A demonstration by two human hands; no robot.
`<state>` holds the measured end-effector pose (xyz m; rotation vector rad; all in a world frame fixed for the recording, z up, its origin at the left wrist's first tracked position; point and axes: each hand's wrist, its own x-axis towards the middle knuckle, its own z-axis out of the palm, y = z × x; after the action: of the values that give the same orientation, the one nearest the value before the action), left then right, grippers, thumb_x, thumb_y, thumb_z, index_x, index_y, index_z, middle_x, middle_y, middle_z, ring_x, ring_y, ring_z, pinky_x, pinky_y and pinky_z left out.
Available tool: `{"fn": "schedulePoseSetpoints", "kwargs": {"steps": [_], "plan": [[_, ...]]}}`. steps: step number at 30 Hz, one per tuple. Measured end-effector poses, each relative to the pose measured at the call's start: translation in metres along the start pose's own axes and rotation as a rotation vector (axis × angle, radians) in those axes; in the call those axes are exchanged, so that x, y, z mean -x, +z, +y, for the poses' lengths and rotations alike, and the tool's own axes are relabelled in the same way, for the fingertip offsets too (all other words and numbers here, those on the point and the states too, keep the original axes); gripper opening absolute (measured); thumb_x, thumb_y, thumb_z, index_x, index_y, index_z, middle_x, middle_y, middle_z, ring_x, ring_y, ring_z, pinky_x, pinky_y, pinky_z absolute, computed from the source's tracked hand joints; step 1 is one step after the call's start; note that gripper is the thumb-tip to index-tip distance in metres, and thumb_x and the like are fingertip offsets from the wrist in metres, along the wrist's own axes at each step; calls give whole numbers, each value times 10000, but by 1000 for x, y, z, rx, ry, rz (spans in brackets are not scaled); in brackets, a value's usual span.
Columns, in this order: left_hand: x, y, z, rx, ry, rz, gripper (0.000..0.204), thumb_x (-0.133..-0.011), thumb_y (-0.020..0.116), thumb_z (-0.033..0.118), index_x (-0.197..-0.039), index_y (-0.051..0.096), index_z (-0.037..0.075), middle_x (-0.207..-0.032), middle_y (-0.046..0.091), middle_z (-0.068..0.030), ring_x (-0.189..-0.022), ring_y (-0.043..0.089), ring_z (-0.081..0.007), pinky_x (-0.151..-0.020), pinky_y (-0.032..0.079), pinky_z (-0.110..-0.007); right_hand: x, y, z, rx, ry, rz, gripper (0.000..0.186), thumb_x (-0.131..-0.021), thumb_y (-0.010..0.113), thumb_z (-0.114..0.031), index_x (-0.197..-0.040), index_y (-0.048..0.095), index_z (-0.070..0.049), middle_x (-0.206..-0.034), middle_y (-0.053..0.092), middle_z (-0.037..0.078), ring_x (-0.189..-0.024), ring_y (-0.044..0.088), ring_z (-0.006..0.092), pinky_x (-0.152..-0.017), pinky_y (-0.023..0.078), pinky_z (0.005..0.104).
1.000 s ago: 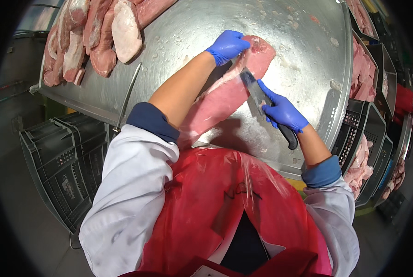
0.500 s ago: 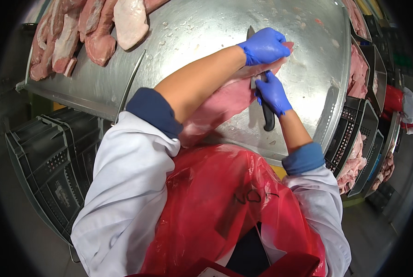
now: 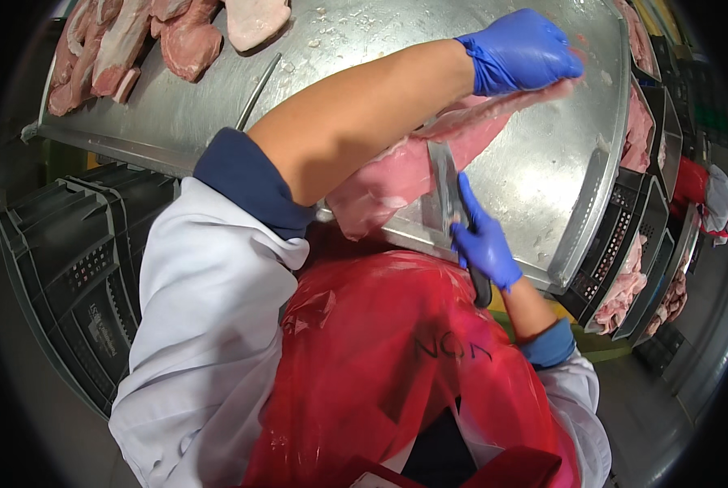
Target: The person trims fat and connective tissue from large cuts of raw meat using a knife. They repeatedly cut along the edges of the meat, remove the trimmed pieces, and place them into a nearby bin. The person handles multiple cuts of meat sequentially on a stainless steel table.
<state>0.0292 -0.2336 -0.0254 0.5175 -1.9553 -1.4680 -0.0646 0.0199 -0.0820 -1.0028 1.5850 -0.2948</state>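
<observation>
A long pink piece of raw meat (image 3: 388,183) lies slantwise across the near part of the metal table (image 3: 543,163). Its far right end is pulled up in the closed fist of my left hand (image 3: 523,53), in a blue glove. My right hand (image 3: 488,248), gloved the same way, grips a knife (image 3: 444,179) by its black handle, one finger stretched along the blade. The blade lies across the meat's near edge, its tip pointing away from me. My left forearm passes over the meat and hides part of it.
Several cuts of raw meat (image 3: 189,45) rest at the table's far left. A thin metal rod (image 3: 260,91) shows beside my left sleeve. Dark crates (image 3: 63,276) stand at the left; on the right, crates (image 3: 616,220) hold pale meat pieces (image 3: 624,285).
My left hand has moved away and to the right, drawing the meat's end along. My right hand has come nearer to me with the knife, and more of the blade shows.
</observation>
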Motion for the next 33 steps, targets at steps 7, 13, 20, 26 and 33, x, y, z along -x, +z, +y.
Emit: {"fn": "schedulePoseSetpoints", "kwargs": {"steps": [7,13,20,26,33], "plan": [[25,-35,63,-513,682,-22,173,-893,576,84,-1032,637,1,-891,647,-196,-865,664,-312,-803,542,-382,-13,22,-25,-7,-5,-28,732,-956,519,-24,-1607,243,-215,-718,589,45,-515,544,112,-494,480,272],[54,-64,129,-717,858,-24,221,-890,581,73,-1089,632,-10,-960,646,-206,-933,658,-329,-847,543,-397,-30,36,-29,-71,-37,-126,758,-958,517,-36,-1616,194,-228,-750,635,64,-530,564,117,-533,502,281],[162,-60,156,-574,476,88,201,-914,567,90,-1070,647,-9,-981,664,-145,-924,661,-286,-859,541,-386,26,43,-22,157,-141,-410,743,-979,506,-95,-1619,161,-247,-717,620,86,-525,573,141,-565,524,318],[291,-85,200,-282,58,526,194,-935,555,105,-1053,661,-7,-998,679,-93,-917,664,-249,-869,539,-377,-44,123,0,276,-552,-447,726,-978,481,-155,-1618,146,-234,-758,619,126,-562,586,165,-584,524,324],[503,-125,324,-523,-121,1388,200,-960,541,122,-1034,677,-5,-1019,698,-33,-908,667,-205,-881,536,-367,-26,-4,44,210,-517,-262,758,-966,562,-212,-1613,175,-281,-843,671,115,-646,630,185,-616,547,329]]}}
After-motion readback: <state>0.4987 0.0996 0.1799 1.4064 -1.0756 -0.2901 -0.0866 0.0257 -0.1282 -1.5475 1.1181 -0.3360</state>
